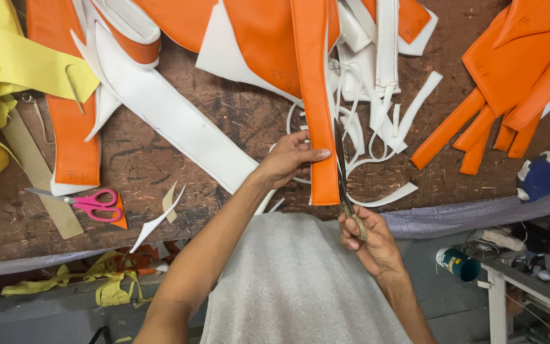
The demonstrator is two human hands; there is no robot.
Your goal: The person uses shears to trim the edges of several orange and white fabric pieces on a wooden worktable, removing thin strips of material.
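A long orange leatherette strip [316,95] with a white backing lies lengthwise on the worn wooden table [160,159], its near end at the table's front edge. My left hand [289,159] presses on the strip's left side near that end, thumb across the orange face. My right hand [369,239] grips the handles of a pair of long dark shears [341,167], whose blades run along the strip's right edge. White offcut strips [383,137] curl just right of the blades.
Pink-handled scissors [90,202] lie at the left front. Orange and white cut pieces [160,108] cover the back, more orange strips [510,83] at right, yellow material [1,70] at far left. A blue-and-white rag [540,178] sits right. A can [456,263] stands below the table.
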